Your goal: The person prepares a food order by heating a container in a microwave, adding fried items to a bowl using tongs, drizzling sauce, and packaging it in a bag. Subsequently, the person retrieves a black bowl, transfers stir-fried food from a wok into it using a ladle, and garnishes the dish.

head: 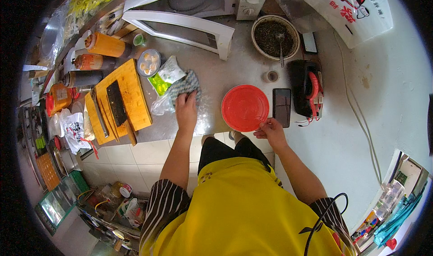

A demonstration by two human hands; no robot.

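My left hand (pixel 186 108) is on a checkered cloth (pixel 189 81), its fingers bent over the cloth's near edge. Beside the cloth lie a green-and-white plastic packet (pixel 165 75) and a crumpled clear plastic bag (pixel 161 105). At the counter's front edge, my right hand (pixel 271 133) pinches the rim of a round red plate or lid (pixel 245 107). Just right of that red disc lies a dark smartphone (pixel 281 107). Left of the packet stands a round container (pixel 149 63) with pale pieces inside.
A microwave oven (pixel 252 5) stands at the back, its door (pixel 182 31) swung out over the steel counter. A cleaver (pixel 116 103) lies on the wooden cutting board (pixel 140 100). At right are a bowl (pixel 254 43) of dark food with a spoon, a small cup (pixel 271 76) and a black case (pixel 299 87).
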